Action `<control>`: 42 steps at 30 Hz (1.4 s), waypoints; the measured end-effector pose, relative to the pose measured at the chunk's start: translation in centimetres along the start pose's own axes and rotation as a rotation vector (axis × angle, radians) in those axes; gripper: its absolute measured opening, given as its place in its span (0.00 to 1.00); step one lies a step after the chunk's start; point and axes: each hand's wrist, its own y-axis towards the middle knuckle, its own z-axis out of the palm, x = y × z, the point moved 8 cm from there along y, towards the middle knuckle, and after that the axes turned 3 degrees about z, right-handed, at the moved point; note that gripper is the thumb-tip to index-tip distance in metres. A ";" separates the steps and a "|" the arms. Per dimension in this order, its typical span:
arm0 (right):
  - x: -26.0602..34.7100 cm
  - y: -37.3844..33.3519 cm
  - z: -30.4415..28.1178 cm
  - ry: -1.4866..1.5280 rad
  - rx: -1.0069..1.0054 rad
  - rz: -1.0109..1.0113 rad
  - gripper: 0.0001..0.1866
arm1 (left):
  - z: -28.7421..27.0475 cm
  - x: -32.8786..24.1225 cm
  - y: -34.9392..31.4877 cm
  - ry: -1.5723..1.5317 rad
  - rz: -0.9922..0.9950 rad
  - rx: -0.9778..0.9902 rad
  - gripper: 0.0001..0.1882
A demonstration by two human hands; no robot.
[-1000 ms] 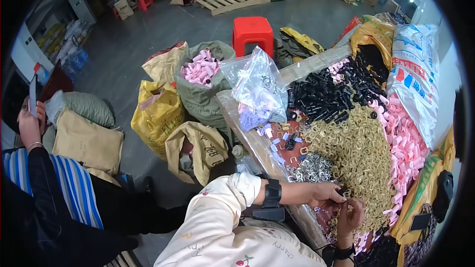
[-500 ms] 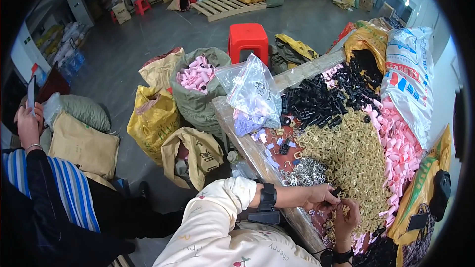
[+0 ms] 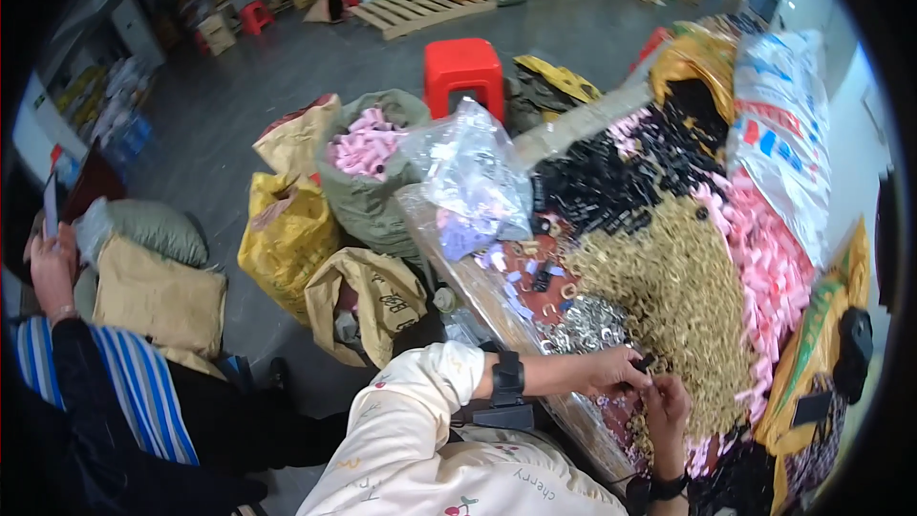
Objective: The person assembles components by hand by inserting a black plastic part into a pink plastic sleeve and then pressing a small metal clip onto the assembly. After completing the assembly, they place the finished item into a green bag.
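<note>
Over the table's near end my left hand (image 3: pixel 616 370) is closed on a small black plastic piece (image 3: pixel 644 362), which pokes out past its fingertips. My right hand (image 3: pixel 669 403) meets it there, thumb and fingers pinched together beside the piece. What lies in that pinch is too small to make out. Beneath and beyond both hands spreads a heap of gold-coloured metal buckles (image 3: pixel 683 296). Silver metal pieces (image 3: pixel 587 325) lie to the left of that heap. Black plastic pieces (image 3: pixel 611 167) are piled at the far side, and pink plastic pieces (image 3: pixel 769 277) along the right.
A clear bag with purple pieces (image 3: pixel 468 229) sits on the table's wooden edge (image 3: pixel 430 229). Open sacks, one green (image 3: pixel 368 205) and one yellow (image 3: pixel 287 239), stand left, near a red stool (image 3: pixel 463 67). Another person's hand (image 3: pixel 50 258) holds a phone at far left.
The view has shifted slightly, so most things sit a little further left and higher. Both hands remain together around the black piece, with only small finger movement.
</note>
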 end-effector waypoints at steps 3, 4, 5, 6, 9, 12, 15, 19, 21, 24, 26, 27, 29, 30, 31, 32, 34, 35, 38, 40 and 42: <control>-0.5 1.0 0.8 0.084 0.072 0.104 0.04 | -0.5 -0.9 -0.8 0.082 0.075 0.062 0.06; -0.8 1.1 1.2 0.162 0.125 0.152 0.05 | -0.6 -0.6 -1.2 -0.121 0.009 0.069 0.09; -1.1 1.1 1.4 0.240 0.169 0.197 0.05 | -0.5 -0.4 -1.5 -0.318 -0.067 0.074 0.12; -0.3 1.4 0.9 0.204 0.115 0.097 0.06 | -0.5 -0.6 -1.7 -0.370 -0.075 0.080 0.14; 1.3 1.7 0.6 0.027 0.139 -0.070 0.05 | -1.1 -1.3 -2.2 -0.356 -0.061 0.027 0.16; 2.8 2.2 0.5 0.062 0.082 -0.210 0.05 | -1.8 -1.0 -2.1 -0.270 -0.084 0.003 0.16; 3.7 2.3 0.3 0.001 0.044 -0.244 0.05 | -2.2 -0.5 -2.1 -0.205 -0.096 -0.041 0.16; 4.2 2.1 1.0 -0.107 0.016 -0.348 0.05 | -2.7 0.3 -2.4 -0.149 -0.103 -0.092 0.15; 4.3 1.9 1.2 -0.146 0.004 -0.383 0.05 | -2.8 0.3 -2.4 -0.124 -0.079 -0.094 0.15; 4.3 1.7 2.0 -0.190 0.080 -0.427 0.06 | -3.0 0.8 -2.6 -0.118 -0.100 -0.098 0.15; 4.2 1.8 2.1 -0.178 0.086 -0.412 0.06 | -3.0 0.9 -2.7 -0.115 -0.114 -0.098 0.15; 4.2 1.8 2.1 -0.169 0.098 -0.404 0.05 | -2.9 0.9 -2.7 -0.105 -0.116 -0.092 0.15; 4.0 1.9 2.2 -0.159 0.105 -0.389 0.05 | -2.6 0.9 -2.8 -0.087 -0.120 -0.079 0.15; 3.8 1.9 2.4 -0.158 0.121 -0.372 0.05 | -2.5 1.0 -2.8 -0.085 -0.128 -0.077 0.15; 3.6 1.8 2.5 -0.156 0.137 -0.354 0.05 | -2.4 1.3 -2.9 -0.073 -0.144 -0.080 0.15; 3.5 1.9 2.7 -0.154 0.155 -0.341 0.05 | -2.3 1.5 -2.9 -0.061 -0.157 -0.084 0.15; 3.5 1.9 2.6 -0.166 0.188 -0.319 0.05 | -2.2 1.6 -3.0 -0.049 -0.172 -0.088 0.15; 3.5 1.9 2.7 -0.179 0.223 -0.301 0.05 | -1.9 1.6 -3.0 -0.039 -0.175 -0.074 0.15; 3.4 2.0 2.6 -0.191 0.226 -0.292 0.04 | -1.6 1.4 -2.8 -0.020 -0.179 -0.045 0.15; 3.6 2.1 2.3 -0.187 0.163 -0.314 0.03 | -1.7 1.1 -2.7 -0.063 -0.180 -0.054 0.14; 3.6 2.5 2.1 -0.137 0.124 -0.336 0.03 | -2.1 0.8 -2.7 -0.087 -0.179 -0.060 0.14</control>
